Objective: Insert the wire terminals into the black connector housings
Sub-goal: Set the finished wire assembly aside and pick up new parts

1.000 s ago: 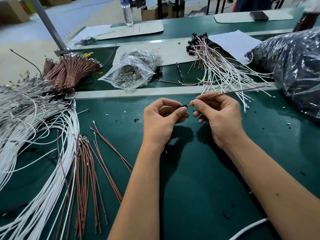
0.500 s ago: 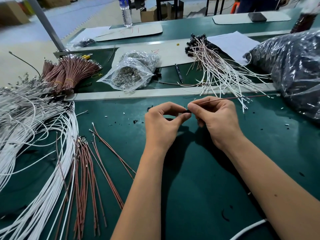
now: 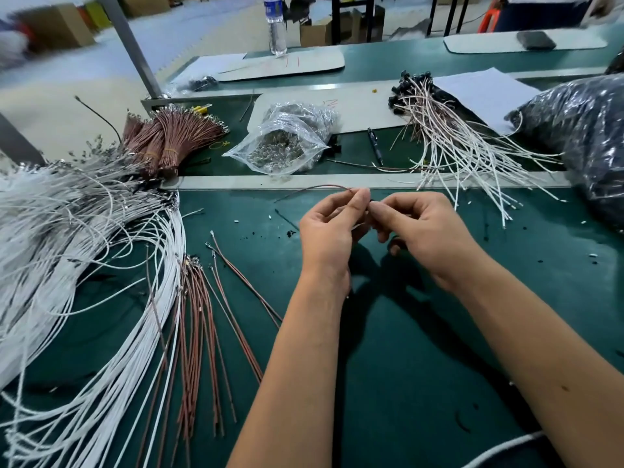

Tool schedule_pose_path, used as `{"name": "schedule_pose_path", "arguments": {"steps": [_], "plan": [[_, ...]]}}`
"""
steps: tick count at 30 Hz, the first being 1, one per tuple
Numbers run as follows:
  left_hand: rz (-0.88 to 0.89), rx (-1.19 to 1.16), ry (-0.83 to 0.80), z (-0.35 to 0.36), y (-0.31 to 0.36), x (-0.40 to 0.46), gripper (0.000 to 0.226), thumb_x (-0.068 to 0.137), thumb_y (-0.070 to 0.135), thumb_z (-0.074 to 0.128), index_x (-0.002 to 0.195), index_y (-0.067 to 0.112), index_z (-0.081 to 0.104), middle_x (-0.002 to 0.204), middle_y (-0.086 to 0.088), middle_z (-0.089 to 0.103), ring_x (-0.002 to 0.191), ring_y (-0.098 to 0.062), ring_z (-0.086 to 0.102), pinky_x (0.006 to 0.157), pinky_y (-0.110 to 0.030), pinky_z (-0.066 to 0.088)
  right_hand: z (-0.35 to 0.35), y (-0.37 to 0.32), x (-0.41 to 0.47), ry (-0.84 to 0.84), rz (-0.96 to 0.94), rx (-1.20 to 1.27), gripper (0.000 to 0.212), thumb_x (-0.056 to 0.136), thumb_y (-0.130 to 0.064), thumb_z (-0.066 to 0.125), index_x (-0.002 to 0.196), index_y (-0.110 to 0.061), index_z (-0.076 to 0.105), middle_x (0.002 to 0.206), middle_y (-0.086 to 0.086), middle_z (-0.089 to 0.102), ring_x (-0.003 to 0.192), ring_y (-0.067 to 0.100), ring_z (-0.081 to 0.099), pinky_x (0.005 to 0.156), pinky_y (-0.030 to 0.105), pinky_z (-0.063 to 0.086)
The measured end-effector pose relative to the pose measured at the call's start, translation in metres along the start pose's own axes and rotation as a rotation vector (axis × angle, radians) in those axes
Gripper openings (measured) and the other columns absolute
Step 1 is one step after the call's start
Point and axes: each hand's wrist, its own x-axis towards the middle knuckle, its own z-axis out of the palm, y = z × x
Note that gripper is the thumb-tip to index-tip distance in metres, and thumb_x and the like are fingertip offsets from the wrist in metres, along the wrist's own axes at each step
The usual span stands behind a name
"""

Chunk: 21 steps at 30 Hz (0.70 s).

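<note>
My left hand point(image 3: 332, 231) and my right hand point(image 3: 425, 231) meet fingertip to fingertip above the green mat point(image 3: 405, 332). A thin brown wire point(image 3: 317, 188) is pinched by the left thumb and forefinger. It arcs away to the left from them. My right hand pinches a small black connector housing point(image 3: 371, 200), which barely shows between the fingertips. The terminal and the joint itself are hidden by the fingers.
A big heap of white wires point(image 3: 84, 265) fills the left side, with loose brown wires point(image 3: 202, 315) beside it. Behind the rail lie bundled brown wires point(image 3: 169, 136), a clear bag of terminals point(image 3: 287, 140), a pen point(image 3: 374, 146), assembled wires point(image 3: 456, 143) and a black bag point(image 3: 580, 130).
The brown wire stuck out to the right from my right hand; now it arcs left from my left hand. Both hands stay together and have shifted slightly right.
</note>
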Motion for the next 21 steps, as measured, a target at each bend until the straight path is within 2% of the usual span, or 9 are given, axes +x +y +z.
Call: {"name": "schedule_pose_path", "arguments": {"steps": [2,6,9,13,15,17,19,21], "plan": [[-0.030,-0.064,0.032,-0.002,0.006,0.001,0.011,0.089,0.004,0.073,0.080,0.009,0.069,0.064,-0.001,0.068,0.057,-0.011,0.062,0.061,-0.022,0.054,0.001,-0.004,0.000,-0.025,0.003,-0.033,0.023,0.097,-0.023,0.071,0.078,-0.011,0.075,0.073,0.022,0.066,0.063,0.017,0.055,0.049,0.023,0.044],[-0.019,-0.145,0.161,-0.011,0.027,0.003,0.014,0.090,0.006,0.073,0.080,0.013,0.068,0.066,0.001,0.070,0.059,-0.012,0.064,0.059,-0.021,0.054,-0.003,-0.011,-0.005,-0.157,0.003,-0.185,0.022,0.095,-0.022,0.073,0.076,-0.012,0.077,0.060,0.001,0.066,0.054,0.010,0.053,0.047,0.020,0.042],[0.035,-0.199,0.224,-0.028,0.055,0.006,0.006,0.091,0.006,0.073,0.092,0.009,0.067,0.070,-0.002,0.071,0.062,-0.015,0.068,0.060,-0.022,0.057,-0.010,-0.020,-0.008,-0.383,0.029,-0.262,0.022,0.094,-0.024,0.074,0.074,-0.015,0.076,0.058,0.003,0.061,0.051,0.010,0.050,0.046,0.020,0.039],[0.141,-0.197,0.311,-0.062,0.097,0.008,0.015,0.091,0.005,0.072,0.104,0.003,0.067,0.074,-0.005,0.072,0.064,-0.017,0.070,0.063,-0.025,0.060,0.000,-0.035,-0.002,-0.684,0.024,-0.433,0.026,0.096,-0.022,0.072,0.071,-0.013,0.072,0.054,-0.001,0.055,0.051,0.010,0.046,0.048,0.023,0.036],[0.183,-0.182,0.344,-0.082,0.109,0.004,0.016,0.090,0.005,0.072,0.104,0.003,0.066,0.073,-0.004,0.072,0.065,-0.018,0.071,0.060,-0.026,0.059,0.013,-0.048,0.005,-0.783,0.018,-0.495,0.024,0.096,-0.024,0.072,0.074,-0.015,0.073,0.056,-0.001,0.058,0.051,0.010,0.047,0.048,0.023,0.036],[0.195,-0.186,0.417,-0.105,0.117,-0.004,0.015,0.091,0.008,0.072,0.104,0.004,0.066,0.076,-0.005,0.071,0.061,-0.015,0.070,0.055,-0.024,0.057,0.033,-0.065,0.012,-0.865,0.035,-0.534,0.021,0.091,-0.036,0.076,0.079,-0.019,0.077,0.061,-0.003,0.065,0.054,0.007,0.053,0.049,0.020,0.039],[0.187,-0.155,0.548,-0.130,0.122,-0.011,0.014,0.093,0.011,0.070,0.105,0.004,0.066,0.074,-0.005,0.069,0.056,-0.012,0.066,0.049,-0.021,0.051,0.065,-0.076,0.023,-0.826,0.040,-0.585,0.032,0.082,-0.054,0.076,0.083,-0.022,0.078,0.067,-0.004,0.070,0.058,0.005,0.059,0.049,0.020,0.044],[0.185,-0.076,0.672,-0.154,0.128,-0.017,0.017,0.092,0.012,0.072,0.106,0.003,0.067,0.076,-0.005,0.070,0.057,-0.011,0.065,0.050,-0.021,0.050,0.115,-0.075,0.041,-0.683,0.009,-0.594,0.036,0.086,-0.054,0.076,0.081,-0.018,0.077,0.068,-0.003,0.072,0.057,0.007,0.061,0.046,0.019,0.045]]}}
